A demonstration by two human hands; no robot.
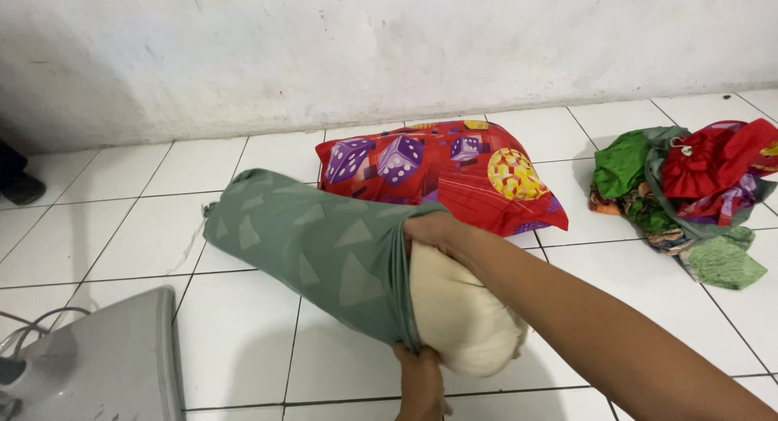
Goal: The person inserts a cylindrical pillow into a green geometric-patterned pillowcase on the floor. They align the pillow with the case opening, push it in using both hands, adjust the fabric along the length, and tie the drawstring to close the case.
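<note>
A long cream bolster pillow [462, 320] lies on the white tiled floor, most of it inside a green cover with pale triangles [312, 243]. Its bare cream end sticks out toward me. My right hand [433, 229] grips the upper edge of the cover's open end. My left hand [420, 374] grips the lower edge of the same opening, beneath the pillow's end. Behind the bolster lies a red pillow [442, 174] printed with purple dice and a yellow ball.
A pile of green, red and patterned cloths [689, 186] sits at the right on the floor. A grey fan base with cables [105, 368] is at the lower left. A white wall [365, 48] runs behind. A dark object [16, 182] shows at the far left.
</note>
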